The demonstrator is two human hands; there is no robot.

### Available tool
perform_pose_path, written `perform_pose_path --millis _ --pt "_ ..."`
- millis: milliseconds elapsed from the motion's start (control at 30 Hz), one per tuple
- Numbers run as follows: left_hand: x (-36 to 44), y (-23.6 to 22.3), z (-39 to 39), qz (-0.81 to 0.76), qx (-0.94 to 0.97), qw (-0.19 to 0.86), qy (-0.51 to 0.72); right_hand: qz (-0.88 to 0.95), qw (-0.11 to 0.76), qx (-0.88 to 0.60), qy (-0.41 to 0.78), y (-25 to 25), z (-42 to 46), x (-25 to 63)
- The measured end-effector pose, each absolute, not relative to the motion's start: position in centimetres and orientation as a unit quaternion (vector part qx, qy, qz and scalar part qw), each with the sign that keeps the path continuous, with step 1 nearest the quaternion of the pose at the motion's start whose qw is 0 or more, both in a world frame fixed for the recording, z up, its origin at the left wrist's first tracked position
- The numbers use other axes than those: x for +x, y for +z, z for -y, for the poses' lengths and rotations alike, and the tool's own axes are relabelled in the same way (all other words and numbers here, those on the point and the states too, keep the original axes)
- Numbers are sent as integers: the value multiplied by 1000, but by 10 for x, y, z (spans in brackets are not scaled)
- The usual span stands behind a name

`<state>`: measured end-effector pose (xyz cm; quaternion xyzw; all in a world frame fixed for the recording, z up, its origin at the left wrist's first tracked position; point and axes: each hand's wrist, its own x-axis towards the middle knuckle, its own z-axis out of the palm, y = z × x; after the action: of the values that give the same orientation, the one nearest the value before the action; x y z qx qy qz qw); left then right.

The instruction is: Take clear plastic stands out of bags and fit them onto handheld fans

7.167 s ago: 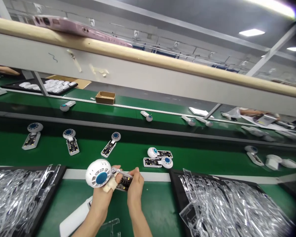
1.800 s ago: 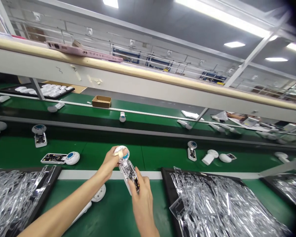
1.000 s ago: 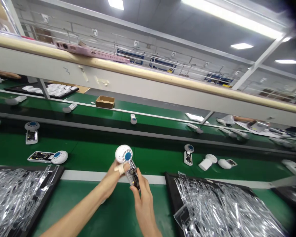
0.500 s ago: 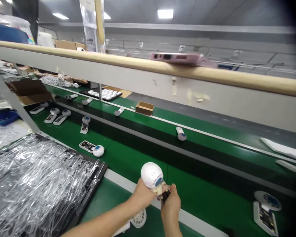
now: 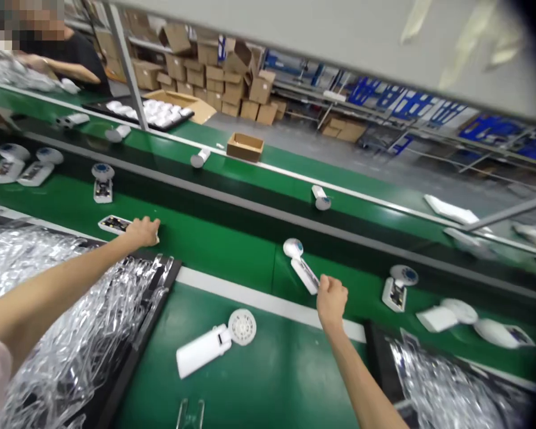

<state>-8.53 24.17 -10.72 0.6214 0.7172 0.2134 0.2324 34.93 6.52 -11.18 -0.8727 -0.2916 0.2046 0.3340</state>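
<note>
My left hand (image 5: pixel 143 231) is stretched out over the belt, its fingers curled around the head end of a handheld fan. That fan's open handle (image 5: pixel 115 224) shows a circuit board; its head is hidden under my hand. At the right, my right hand (image 5: pixel 333 298) has its fingers closed at the handle end of another white handheld fan (image 5: pixel 304 274), whose round head points away from me. On the green work surface in front of me lies a closed white handheld fan (image 5: pixel 204 351) with a round grille. Near the bottom edge is a clear plastic piece (image 5: pixel 190 412).
A tray of clear plastic pieces (image 5: pixel 71 322) stands left, another tray (image 5: pixel 446 381) right. More open fans (image 5: pixel 102 183) lie along the green belt (image 5: pixel 232 238). Beyond are a small cardboard box (image 5: pixel 245 148), a tray of white parts (image 5: pixel 161 113) and a person (image 5: pixel 78 59).
My hands have parted: the left reached out left to a fan on the belt, the right moved right. The fan held in both hands is now at the belt. The view has tilted down.
</note>
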Motion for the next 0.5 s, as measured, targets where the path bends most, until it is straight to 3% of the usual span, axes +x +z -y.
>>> perform_pose_path --millis 100,167,267,333,433,500 --pt "-79 -99 -248 -714 649 206 165 421 298 -805 292 -116 11 278" --pt "-65 -82 -249 -681 686 192 170 592 222 -692 347 -134 67 218" --pt "-29 -48 -232 -594 756 182 205 677 70 -683 267 -171 124 140" --pt "1 -24 -208 -529 794 192 227 691 16 -685 231 -189 138 111" --pt "45 8 -164 -393 834 269 279 679 13 -710 187 -200 142 107" --pt "70 24 -137 -329 813 372 304 646 35 -744 166 -200 146 125"
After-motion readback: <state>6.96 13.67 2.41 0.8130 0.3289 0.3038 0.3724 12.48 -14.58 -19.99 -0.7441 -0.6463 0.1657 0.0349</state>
